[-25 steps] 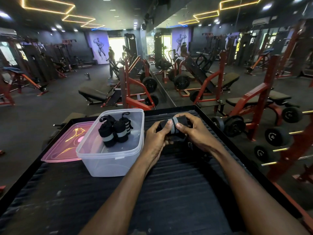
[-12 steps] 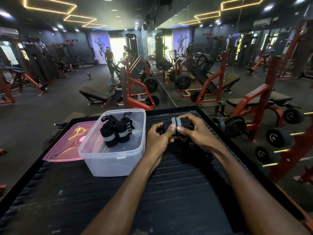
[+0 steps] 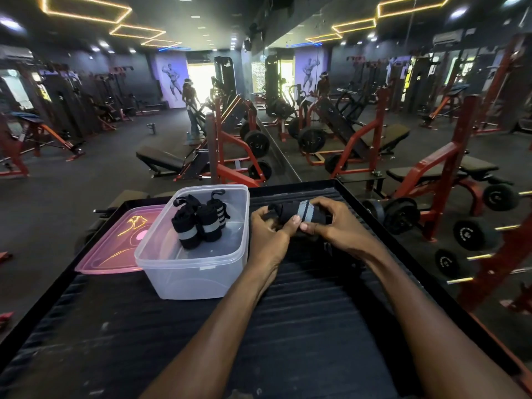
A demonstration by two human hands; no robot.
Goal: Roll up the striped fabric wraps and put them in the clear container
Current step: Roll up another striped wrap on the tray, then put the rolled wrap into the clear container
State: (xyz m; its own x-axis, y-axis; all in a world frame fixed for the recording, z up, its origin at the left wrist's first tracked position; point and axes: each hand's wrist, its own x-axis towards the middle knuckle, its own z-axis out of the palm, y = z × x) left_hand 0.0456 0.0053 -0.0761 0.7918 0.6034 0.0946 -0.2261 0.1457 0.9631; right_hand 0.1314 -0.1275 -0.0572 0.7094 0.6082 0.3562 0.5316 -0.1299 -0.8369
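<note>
While both hands pinch the striped wrap (image 3: 299, 213) right of the clear container (image 3: 195, 272), left hand (image 3: 269, 230) and right hand (image 3: 331, 223) at its ends, roll looks nearly closed. Judgement: keep turns tight, edges aligned; three rolled wraps (image 3: 198, 223) already inside.

The near edge of the counter (image 3: 316, 326) is cut off by the bottom of the frame, as are both forearms below the elbow. The underside of the wrap (image 3: 299, 212) is concealed by the left hand (image 3: 269, 234) and right hand (image 3: 335, 224); whether its tail end is fully wound cannot be told. The fingers (image 3: 260, 211) of the left hand are partly hidden behind the wrap. The right part of the pink lid (image 3: 115, 243) is covered by the clear container (image 3: 184, 279). The rolled wraps (image 3: 198, 223) inside overlap, so their exact count is uncertain.
</note>
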